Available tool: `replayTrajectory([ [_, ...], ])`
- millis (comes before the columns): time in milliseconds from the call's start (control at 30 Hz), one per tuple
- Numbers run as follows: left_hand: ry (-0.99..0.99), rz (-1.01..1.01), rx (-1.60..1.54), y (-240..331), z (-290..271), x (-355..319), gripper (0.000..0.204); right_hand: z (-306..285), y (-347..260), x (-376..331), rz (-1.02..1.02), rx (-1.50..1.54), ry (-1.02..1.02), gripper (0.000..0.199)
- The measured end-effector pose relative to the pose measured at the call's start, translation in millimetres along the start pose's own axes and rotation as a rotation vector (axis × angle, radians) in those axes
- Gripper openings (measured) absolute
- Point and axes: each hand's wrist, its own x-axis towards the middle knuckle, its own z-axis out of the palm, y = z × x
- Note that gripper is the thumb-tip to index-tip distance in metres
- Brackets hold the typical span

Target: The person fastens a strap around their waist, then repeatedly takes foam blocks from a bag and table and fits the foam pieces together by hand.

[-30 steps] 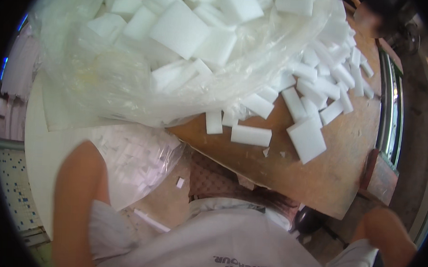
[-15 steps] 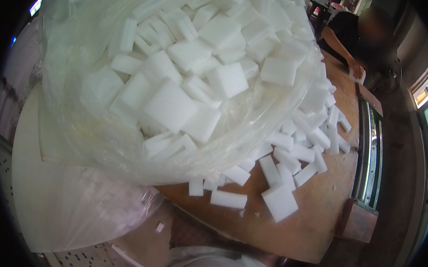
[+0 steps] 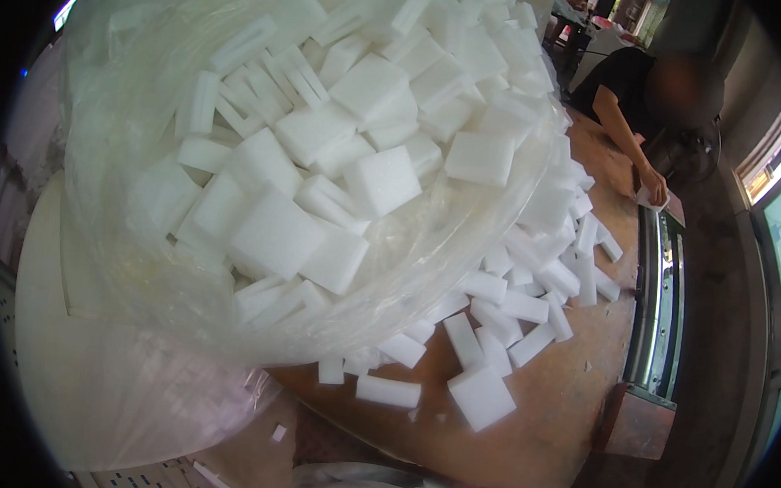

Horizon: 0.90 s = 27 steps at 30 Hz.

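Note:
Neither of my hands shows in the head view. In front of me a large clear plastic bag [image 3: 134, 257] lies wide at its mouth on the table, full of white foam blocks [image 3: 383, 182]. Loose white blocks [image 3: 481, 397] have spilled onto the brown tabletop [image 3: 558, 412] along the bag's right side. Some lie flat and others lean on each other. At the far right a co-worker's hand [image 3: 653, 183] holds a white piece at the end of a metal roller unit [image 3: 657, 298].
The roller unit runs along the table's right edge, with a brown block-like end piece [image 3: 639, 422] at its near end. Below left stands a second plastic-wrapped bundle [image 3: 161, 400]. Scraps lie on the floor, and whitish cloth or plastic [image 3: 369, 486] shows at the bottom.
The whole view has shifted, so the bag and table sit lower and a little left. The co-worker's hand with the white piece has come nearer to the roller unit.

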Motion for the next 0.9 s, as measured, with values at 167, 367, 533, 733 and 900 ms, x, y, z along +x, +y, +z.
replayTrajectory([
  [167,-0.040,0.025,0.002,6,15,2,0.030,-7,17,7,-0.012,0.009,-0.007,0.017],
  [367,-0.091,0.047,0.038,-9,14,-2,0.028,4,23,22,-0.039,0.051,-0.011,0.017],
  [533,-0.133,0.074,0.064,-15,17,-4,0.027,9,30,26,-0.057,0.083,-0.009,0.017],
  [733,-0.198,0.120,0.092,-32,17,-10,0.026,21,28,22,-0.060,0.121,0.000,0.017],
  [900,-0.265,0.161,0.117,-49,16,-18,0.025,34,24,11,-0.051,0.162,0.007,0.018],
])
